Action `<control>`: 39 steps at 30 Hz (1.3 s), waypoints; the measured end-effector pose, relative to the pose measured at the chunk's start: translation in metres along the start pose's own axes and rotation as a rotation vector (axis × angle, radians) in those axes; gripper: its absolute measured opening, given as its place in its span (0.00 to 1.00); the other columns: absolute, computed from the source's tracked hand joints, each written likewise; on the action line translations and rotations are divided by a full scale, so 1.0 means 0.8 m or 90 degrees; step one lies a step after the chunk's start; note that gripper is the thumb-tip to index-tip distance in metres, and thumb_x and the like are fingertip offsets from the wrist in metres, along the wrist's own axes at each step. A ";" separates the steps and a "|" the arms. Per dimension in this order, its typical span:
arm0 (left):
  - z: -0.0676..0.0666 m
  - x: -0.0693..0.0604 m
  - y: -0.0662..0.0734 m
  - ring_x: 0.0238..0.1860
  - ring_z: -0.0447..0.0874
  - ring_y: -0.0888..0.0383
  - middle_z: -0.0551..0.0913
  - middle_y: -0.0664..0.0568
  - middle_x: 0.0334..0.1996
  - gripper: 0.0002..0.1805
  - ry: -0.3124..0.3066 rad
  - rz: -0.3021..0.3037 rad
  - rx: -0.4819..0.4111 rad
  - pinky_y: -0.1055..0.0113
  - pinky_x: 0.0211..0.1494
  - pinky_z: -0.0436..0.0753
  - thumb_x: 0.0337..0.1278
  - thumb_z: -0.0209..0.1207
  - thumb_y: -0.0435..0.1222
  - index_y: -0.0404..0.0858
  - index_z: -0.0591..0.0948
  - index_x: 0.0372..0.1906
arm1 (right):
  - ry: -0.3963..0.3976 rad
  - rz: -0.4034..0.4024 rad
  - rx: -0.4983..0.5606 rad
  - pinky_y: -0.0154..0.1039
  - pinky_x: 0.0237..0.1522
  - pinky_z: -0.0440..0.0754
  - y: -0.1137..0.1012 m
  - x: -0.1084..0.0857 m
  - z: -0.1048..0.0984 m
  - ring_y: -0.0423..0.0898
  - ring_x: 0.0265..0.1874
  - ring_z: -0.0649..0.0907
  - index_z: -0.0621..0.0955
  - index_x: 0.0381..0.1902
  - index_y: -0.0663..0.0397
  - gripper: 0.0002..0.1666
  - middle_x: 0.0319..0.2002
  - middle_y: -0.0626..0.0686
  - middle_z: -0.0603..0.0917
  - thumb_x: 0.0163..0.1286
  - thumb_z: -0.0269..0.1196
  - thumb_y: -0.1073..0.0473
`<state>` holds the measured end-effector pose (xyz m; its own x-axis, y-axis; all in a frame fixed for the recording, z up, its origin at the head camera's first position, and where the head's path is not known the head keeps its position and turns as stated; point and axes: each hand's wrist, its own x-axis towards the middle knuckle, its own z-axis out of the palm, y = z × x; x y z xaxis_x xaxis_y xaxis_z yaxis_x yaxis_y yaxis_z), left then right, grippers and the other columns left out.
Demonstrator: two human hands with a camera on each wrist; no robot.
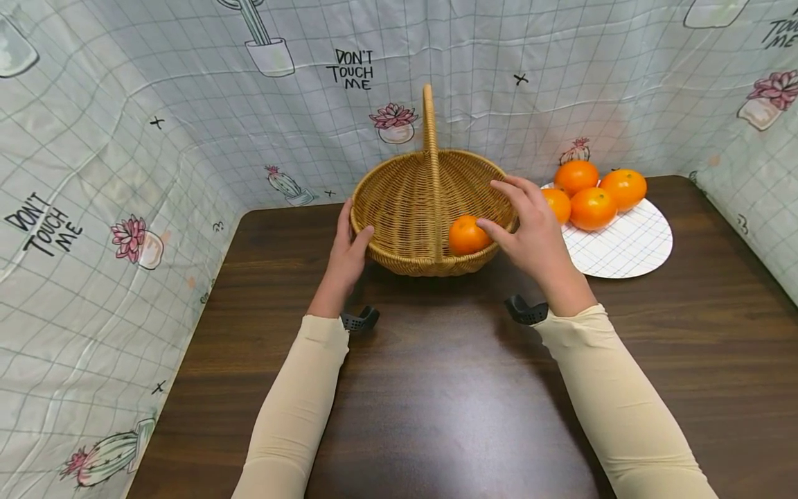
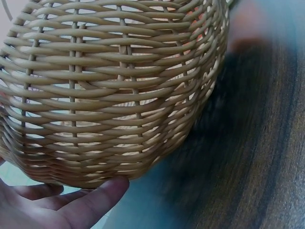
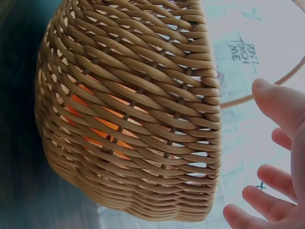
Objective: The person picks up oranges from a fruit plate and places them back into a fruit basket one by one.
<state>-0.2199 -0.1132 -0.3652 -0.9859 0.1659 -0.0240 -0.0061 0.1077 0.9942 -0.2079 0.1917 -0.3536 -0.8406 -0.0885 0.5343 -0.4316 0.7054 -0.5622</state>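
Orange [image 1: 467, 235] inside the wicker basket [image 1: 393, 208], low at its right front

The left hand [image 1: 348, 253] grips the left side of the basket, thumb over the near edge and the other fingers round the outside. From the left wrist, the thumb lies against the woven rim with the fingers behind it.

The right hand [image 1: 533, 229] has its fingers spread and loosely bent, gripping nothing. It hangs by the right rim, and the right wrist view shows a gap between the fingers and the weave. Seen from the head, the thumb tip reaches in line with the orange's edge; from the wrist it is above the rim, apart from the fruit, whose colour shows through the weave.

The basket stands upright on the dark wooden counter [image 1: 436, 374], its tall arched handle [image 1: 429, 118] rising over the middle. Just beyond the right hand, four more oranges [image 1: 593, 208] sit bunched at the far side of a white plate [image 1: 645, 242]; the leftmost is partly hidden by that hand. Pale sleeves [image 1: 623, 402] cover both forearms, and a black bracket [image 1: 526, 310] juts from each wrist.

Behind and at the sides hangs a white checked cloth [image 1: 312, 125] printed with potted plants and the words "Don't touch me".
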 end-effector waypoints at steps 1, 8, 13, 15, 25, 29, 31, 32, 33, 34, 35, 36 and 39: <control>0.000 0.000 0.000 0.71 0.62 0.40 0.43 0.46 0.78 0.38 0.000 0.000 0.000 0.44 0.64 0.72 0.74 0.46 0.40 0.54 0.39 0.78 | 0.000 -0.003 0.000 0.60 0.63 0.69 0.000 0.000 0.000 0.60 0.64 0.71 0.74 0.64 0.51 0.37 0.65 0.61 0.70 0.58 0.72 0.53; -0.002 -0.001 0.002 0.72 0.61 0.40 0.42 0.45 0.78 0.39 -0.003 0.002 0.005 0.45 0.66 0.71 0.74 0.46 0.40 0.52 0.39 0.78 | -0.001 0.003 -0.004 0.59 0.63 0.69 0.001 0.002 -0.001 0.60 0.64 0.72 0.75 0.64 0.49 0.36 0.65 0.61 0.71 0.59 0.72 0.51; -0.003 -0.001 0.001 0.72 0.60 0.41 0.43 0.44 0.78 0.39 -0.005 0.005 -0.007 0.46 0.67 0.70 0.74 0.46 0.39 0.51 0.38 0.78 | -0.014 0.025 -0.009 0.60 0.64 0.68 0.005 0.003 -0.001 0.61 0.64 0.71 0.74 0.64 0.49 0.34 0.66 0.60 0.70 0.61 0.70 0.51; -0.003 -0.001 0.000 0.72 0.60 0.41 0.43 0.43 0.78 0.39 -0.005 0.005 -0.011 0.46 0.67 0.70 0.74 0.46 0.39 0.52 0.38 0.78 | -0.017 0.028 -0.007 0.60 0.65 0.67 0.007 0.003 -0.001 0.61 0.64 0.71 0.75 0.64 0.50 0.33 0.66 0.60 0.70 0.63 0.69 0.51; -0.003 0.001 -0.004 0.72 0.59 0.40 0.44 0.43 0.78 0.39 -0.011 0.010 -0.014 0.45 0.66 0.71 0.74 0.46 0.40 0.51 0.37 0.78 | -0.003 0.050 0.047 0.57 0.57 0.76 0.022 0.003 -0.001 0.59 0.61 0.73 0.76 0.62 0.56 0.27 0.64 0.60 0.72 0.68 0.64 0.53; -0.002 0.000 -0.002 0.72 0.60 0.39 0.44 0.43 0.78 0.39 -0.013 0.005 -0.006 0.44 0.66 0.71 0.74 0.46 0.40 0.50 0.37 0.78 | 0.012 0.075 0.061 0.58 0.57 0.77 0.031 0.002 -0.004 0.57 0.63 0.72 0.76 0.62 0.56 0.24 0.64 0.59 0.73 0.70 0.61 0.55; -0.001 0.000 -0.002 0.72 0.60 0.40 0.44 0.44 0.78 0.39 -0.015 0.005 -0.003 0.45 0.66 0.70 0.74 0.46 0.39 0.51 0.37 0.78 | 0.017 0.094 0.060 0.58 0.58 0.76 0.036 0.001 -0.006 0.57 0.64 0.72 0.76 0.62 0.55 0.23 0.65 0.59 0.72 0.72 0.58 0.56; 0.000 0.001 -0.002 0.72 0.60 0.41 0.44 0.44 0.78 0.39 -0.015 0.005 -0.004 0.46 0.67 0.70 0.74 0.46 0.39 0.51 0.37 0.78 | 0.017 0.102 0.058 0.58 0.59 0.75 0.038 0.001 -0.007 0.57 0.64 0.71 0.76 0.62 0.55 0.22 0.65 0.59 0.72 0.72 0.57 0.57; -0.001 0.001 -0.003 0.72 0.60 0.40 0.44 0.44 0.78 0.39 -0.015 0.005 -0.006 0.46 0.67 0.70 0.74 0.46 0.39 0.51 0.38 0.78 | 0.013 0.109 0.054 0.58 0.60 0.75 0.041 0.001 -0.009 0.57 0.65 0.71 0.76 0.63 0.54 0.22 0.66 0.59 0.71 0.73 0.56 0.57; -0.001 0.002 -0.003 0.72 0.60 0.41 0.44 0.45 0.78 0.39 -0.014 0.006 -0.008 0.46 0.67 0.70 0.74 0.46 0.39 0.51 0.38 0.78 | 0.007 0.114 0.048 0.58 0.60 0.74 0.043 0.002 -0.010 0.58 0.65 0.70 0.76 0.63 0.54 0.22 0.66 0.59 0.70 0.74 0.54 0.57; -0.001 0.003 -0.004 0.73 0.59 0.41 0.43 0.45 0.78 0.39 -0.015 0.009 -0.010 0.47 0.67 0.70 0.74 0.46 0.39 0.51 0.38 0.78 | 0.004 0.117 0.041 0.58 0.61 0.74 0.046 0.002 -0.010 0.58 0.66 0.70 0.76 0.63 0.54 0.22 0.66 0.59 0.70 0.74 0.53 0.58; -0.002 0.005 -0.007 0.73 0.59 0.42 0.43 0.46 0.78 0.39 -0.016 0.009 -0.016 0.47 0.68 0.69 0.74 0.46 0.39 0.52 0.38 0.78 | 0.000 0.118 0.035 0.58 0.61 0.73 0.049 0.003 -0.011 0.58 0.66 0.70 0.76 0.63 0.54 0.22 0.67 0.59 0.70 0.74 0.52 0.60; -0.004 0.013 -0.018 0.73 0.60 0.42 0.43 0.48 0.78 0.39 -0.017 0.014 -0.028 0.46 0.67 0.70 0.73 0.47 0.42 0.56 0.39 0.78 | -0.009 0.118 0.012 0.58 0.63 0.70 0.057 0.005 -0.014 0.59 0.67 0.68 0.76 0.63 0.55 0.22 0.66 0.60 0.70 0.73 0.50 0.62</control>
<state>-0.2309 -0.1165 -0.3795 -0.9810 0.1941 -0.0049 0.0069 0.0603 0.9982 -0.2272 0.2316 -0.3699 -0.9109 0.0323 0.4113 -0.2741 0.6976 -0.6620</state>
